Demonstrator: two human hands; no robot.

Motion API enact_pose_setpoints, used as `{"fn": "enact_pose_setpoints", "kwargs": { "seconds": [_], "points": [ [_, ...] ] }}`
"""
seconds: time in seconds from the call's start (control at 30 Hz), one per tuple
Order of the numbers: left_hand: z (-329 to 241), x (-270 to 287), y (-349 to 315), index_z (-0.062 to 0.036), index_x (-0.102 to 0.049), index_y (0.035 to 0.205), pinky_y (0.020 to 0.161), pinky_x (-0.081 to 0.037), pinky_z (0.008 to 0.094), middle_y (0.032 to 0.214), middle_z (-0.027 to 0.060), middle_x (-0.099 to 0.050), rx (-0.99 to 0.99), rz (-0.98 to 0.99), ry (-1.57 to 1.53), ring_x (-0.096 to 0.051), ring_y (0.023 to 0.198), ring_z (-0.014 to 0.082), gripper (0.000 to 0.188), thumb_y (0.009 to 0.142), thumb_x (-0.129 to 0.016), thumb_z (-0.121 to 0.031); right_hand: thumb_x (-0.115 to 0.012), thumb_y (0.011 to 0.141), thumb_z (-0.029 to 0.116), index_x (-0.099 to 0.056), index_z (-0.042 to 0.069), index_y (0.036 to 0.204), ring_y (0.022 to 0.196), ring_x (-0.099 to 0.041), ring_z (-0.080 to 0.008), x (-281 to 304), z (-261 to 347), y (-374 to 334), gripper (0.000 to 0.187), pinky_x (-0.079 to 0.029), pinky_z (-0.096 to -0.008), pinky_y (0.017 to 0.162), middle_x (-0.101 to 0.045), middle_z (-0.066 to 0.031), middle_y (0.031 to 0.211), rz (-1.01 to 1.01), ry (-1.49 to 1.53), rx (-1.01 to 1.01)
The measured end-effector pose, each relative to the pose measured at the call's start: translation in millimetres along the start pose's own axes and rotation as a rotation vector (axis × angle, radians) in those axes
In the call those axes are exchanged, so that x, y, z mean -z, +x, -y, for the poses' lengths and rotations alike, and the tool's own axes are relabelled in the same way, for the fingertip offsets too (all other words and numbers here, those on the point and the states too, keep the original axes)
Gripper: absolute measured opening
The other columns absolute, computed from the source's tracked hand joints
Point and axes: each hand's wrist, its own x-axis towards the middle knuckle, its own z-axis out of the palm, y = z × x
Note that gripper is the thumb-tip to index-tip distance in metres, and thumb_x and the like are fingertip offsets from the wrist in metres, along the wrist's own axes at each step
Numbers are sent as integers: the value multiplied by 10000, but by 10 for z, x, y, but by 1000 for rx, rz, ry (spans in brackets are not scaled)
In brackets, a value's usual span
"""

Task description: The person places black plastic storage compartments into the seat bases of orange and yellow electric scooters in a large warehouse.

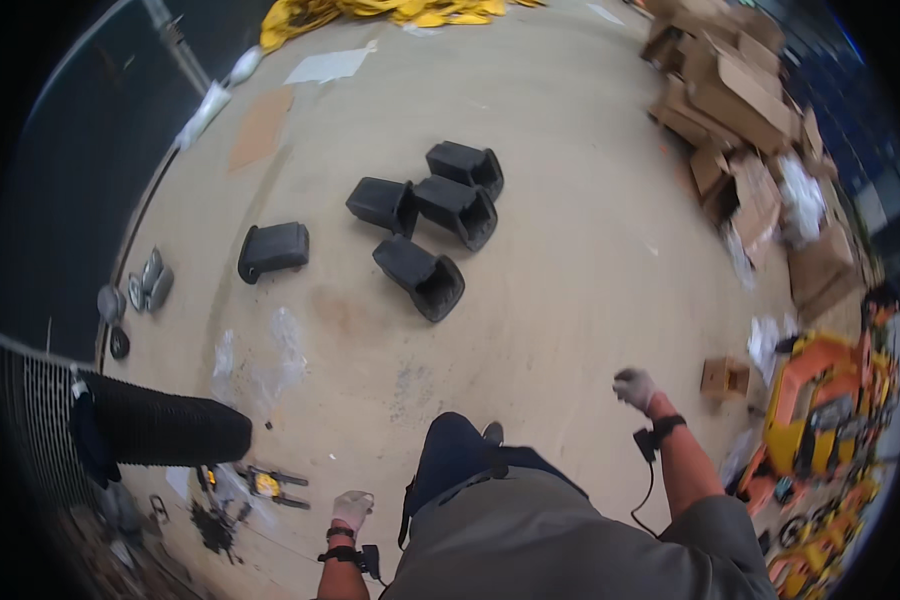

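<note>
My left hand (352, 507), in a pale glove, hangs low beside my body with its fingers curled in, and nothing shows in it. My right hand (634, 387), gloved too, is held out to the right in a loose fist with nothing visible inside. Neither touches anything. Ahead on the floor, several black plastic bins lie on their sides: a near one (405, 260), one farther back (452, 163), and others between them. Apart from these, to the left, rests another black bin (278, 246). At the lower left a long ribbed black stack (170, 420), seemingly nested bins, lies across the floor.
Flattened and open cardboard boxes (740, 95) heap up at the right. Below them are a small box (725, 378) and orange-yellow equipment (815, 405). Clear plastic film (280, 350), grey rounded objects (152, 282) and a yellow-black tool (267, 484) lie left. Yellow material (400, 10) is far ahead.
</note>
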Motion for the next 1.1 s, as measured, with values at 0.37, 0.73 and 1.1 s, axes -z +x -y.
{"fn": "enact_pose_setpoints", "kwargs": {
  "seconds": [0.37, 0.73, 1.1],
  "points": [
    [-1201, -1049, 1506, 29, -650, 883, 617, -505, 301, 760, 115, -655, 185, 65, 73, -625, 667, 169, 218, 788, -615, -164, -642, 764, 151, -540, 23, 1153, 955, -602, -238, 511, 2469, 2653, 422, -485, -333, 831, -623, -144, 1043, 215, -545, 329],
    [-3307, -1616, 1948, 13, -621, 1002, 759, -500, 328, 912, 150, -664, 5, -39, -107, -641, 829, 246, 326, 751, -669, -189, -648, 706, 127, -308, 43, 1353, 1272, -333, -380, 227, 3260, 4502, 736, -322, -391, 1043, -338, -230, 1379, 562, -1001, 293],
    [-2395, -2730, 4089, -18, -234, 1384, 1061, -282, 377, 1401, 201, -320, 219, -367, 48, -297, 1304, 335, 848, 681, -703, -83, -525, 711, -12, -266, 1, 1360, 1269, -340, -358, -727, 2521, 7545, 699, -293, -365, 1059, -323, -227, 1383, 438, -967, 579]
  ]
}}
